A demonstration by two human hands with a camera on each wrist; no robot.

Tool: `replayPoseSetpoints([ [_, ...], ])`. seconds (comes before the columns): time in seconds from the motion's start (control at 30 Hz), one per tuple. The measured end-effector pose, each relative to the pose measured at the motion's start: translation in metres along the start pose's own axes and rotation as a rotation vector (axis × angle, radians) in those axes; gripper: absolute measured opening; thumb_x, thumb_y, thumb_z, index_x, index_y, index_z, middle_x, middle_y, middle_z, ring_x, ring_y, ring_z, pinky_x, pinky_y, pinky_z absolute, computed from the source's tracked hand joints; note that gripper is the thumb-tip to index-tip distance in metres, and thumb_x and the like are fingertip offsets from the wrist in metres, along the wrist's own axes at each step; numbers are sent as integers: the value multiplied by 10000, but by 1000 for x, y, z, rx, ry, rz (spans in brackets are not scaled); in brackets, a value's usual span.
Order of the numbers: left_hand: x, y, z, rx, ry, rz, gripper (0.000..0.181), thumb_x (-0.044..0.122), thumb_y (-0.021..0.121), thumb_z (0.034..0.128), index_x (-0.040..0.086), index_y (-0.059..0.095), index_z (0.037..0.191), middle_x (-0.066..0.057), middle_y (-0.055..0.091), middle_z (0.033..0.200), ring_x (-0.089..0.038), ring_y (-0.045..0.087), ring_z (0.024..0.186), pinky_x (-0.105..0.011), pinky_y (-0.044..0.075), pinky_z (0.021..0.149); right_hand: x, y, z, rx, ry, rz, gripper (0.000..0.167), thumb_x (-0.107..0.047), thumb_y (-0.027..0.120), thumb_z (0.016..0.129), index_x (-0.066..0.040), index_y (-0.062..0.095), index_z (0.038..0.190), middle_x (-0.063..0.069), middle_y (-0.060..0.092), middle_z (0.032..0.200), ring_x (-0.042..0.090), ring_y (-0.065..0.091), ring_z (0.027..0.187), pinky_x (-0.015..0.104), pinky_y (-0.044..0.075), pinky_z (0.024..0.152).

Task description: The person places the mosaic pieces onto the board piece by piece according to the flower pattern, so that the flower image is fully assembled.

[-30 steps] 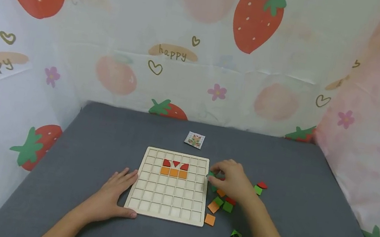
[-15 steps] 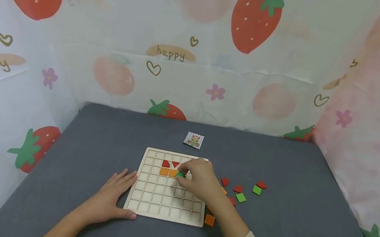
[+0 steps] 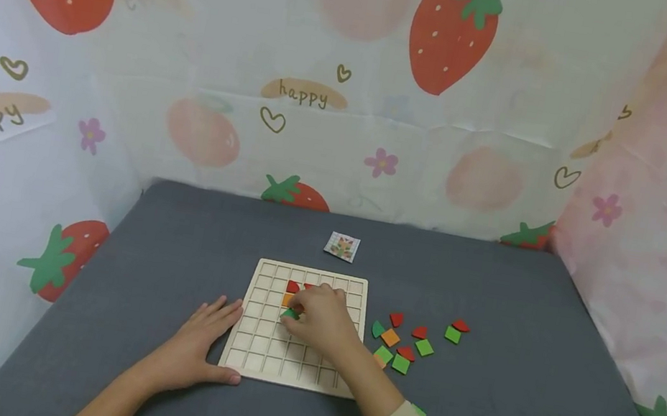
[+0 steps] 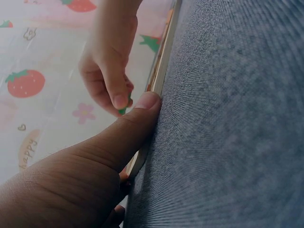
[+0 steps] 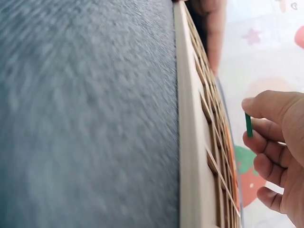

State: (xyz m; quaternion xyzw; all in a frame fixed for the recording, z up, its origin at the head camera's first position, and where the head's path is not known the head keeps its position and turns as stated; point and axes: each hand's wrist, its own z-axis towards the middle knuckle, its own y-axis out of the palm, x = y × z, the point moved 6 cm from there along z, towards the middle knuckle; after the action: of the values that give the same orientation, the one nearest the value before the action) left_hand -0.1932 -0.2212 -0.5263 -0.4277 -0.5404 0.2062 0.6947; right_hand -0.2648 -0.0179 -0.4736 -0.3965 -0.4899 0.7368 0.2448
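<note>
A square wooden grid board (image 3: 256, 363) lies on the table with red and orange tiles in some cells near its far side. My left hand (image 3: 191, 342) rests against its left edge, fingers spread and thumb at the near corner; in the left wrist view the thumb (image 4: 135, 121) touches the rim. Over the board my right hand (image 3: 325, 323) pinches a green tile (image 3: 290, 314) between thumb and fingers, just in front of an orange tile (image 3: 287, 300). The right wrist view shows the green tile (image 5: 249, 125) edge-on, held above the grid. My right hand hides part of the tile rows.
Several loose tiles lie right of the board, among them a red tile (image 3: 397, 318), an orange tile (image 3: 390, 338) and a light green tile (image 3: 424, 347). A small printed card (image 3: 342, 246) lies beyond the board. Strawberry-patterned cloth (image 3: 378, 171) walls the table's back and sides.
My right hand has carried the green tile from the board's right edge leftward over the grid, now closer to the left-hand orange tile. My left hand has stayed in place.
</note>
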Motion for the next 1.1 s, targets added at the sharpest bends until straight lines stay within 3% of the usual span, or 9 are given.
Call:
replayPoseSetpoints([
  [0.83,-2,0,0,7,4,8,1185,660,827,717,56,326,1606,-106,274,1685,-395,141,1574,-631,101,1256,1,19,6,32,66,-34,188,-387,799,880,-203,771,901,-93,725,857,122,584,826,419,425,833],
  [1.1,-1,-1,-1,8,6,2,1184,633,846,713,53,325,1605,-106,274,1686,-394,142,1574,-625,96,1259,4,17,3,-45,60,6,155,-331,790,882,-201,782,966,-91,711,911,117,584,890,385,395,806],
])
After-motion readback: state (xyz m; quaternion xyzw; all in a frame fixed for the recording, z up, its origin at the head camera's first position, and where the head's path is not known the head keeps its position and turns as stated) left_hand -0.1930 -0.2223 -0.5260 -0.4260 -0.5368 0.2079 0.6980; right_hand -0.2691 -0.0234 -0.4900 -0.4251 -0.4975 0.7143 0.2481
